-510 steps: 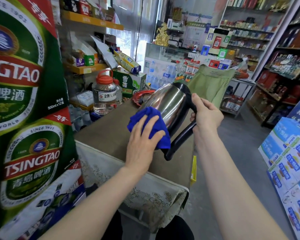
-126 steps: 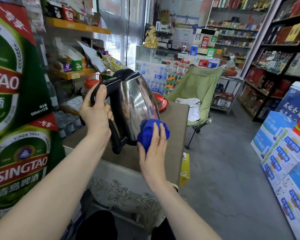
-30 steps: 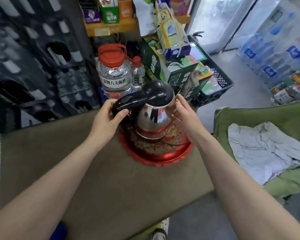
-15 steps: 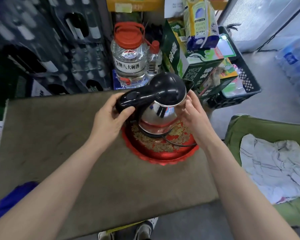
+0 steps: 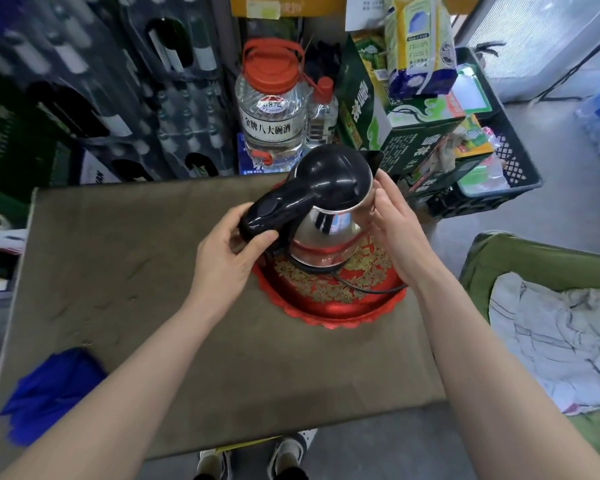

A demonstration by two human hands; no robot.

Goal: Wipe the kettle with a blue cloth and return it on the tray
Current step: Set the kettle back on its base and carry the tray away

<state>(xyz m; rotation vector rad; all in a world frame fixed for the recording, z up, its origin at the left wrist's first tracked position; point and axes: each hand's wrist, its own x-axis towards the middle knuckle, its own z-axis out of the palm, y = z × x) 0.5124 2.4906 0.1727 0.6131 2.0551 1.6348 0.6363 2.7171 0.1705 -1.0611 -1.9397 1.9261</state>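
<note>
The steel kettle point(image 5: 326, 233) with a black lid and handle stands on the round red tray point(image 5: 329, 306) with gold flowers, at the table's far side. A black cord runs from its base across the tray. My left hand point(image 5: 222, 258) grips the black handle from the left. My right hand point(image 5: 392, 230) lies with straight fingers against the kettle's right side. The blue cloth point(image 5: 49, 393) lies crumpled at the table's near left corner, away from both hands.
The brown table point(image 5: 187, 306) has edges close on every side. Behind it stand a large clear jug with a red lid point(image 5: 272, 112), a small bottle point(image 5: 321, 116), green boxes point(image 5: 395, 133) and a black crate point(image 5: 506, 168). A green chair with a white cloth point(image 5: 551, 341) sits right.
The view has tilted down, bringing the blue cloth fully into sight at the near left. Both hands stay on the kettle, which sits lower on the tray than a second ago.
</note>
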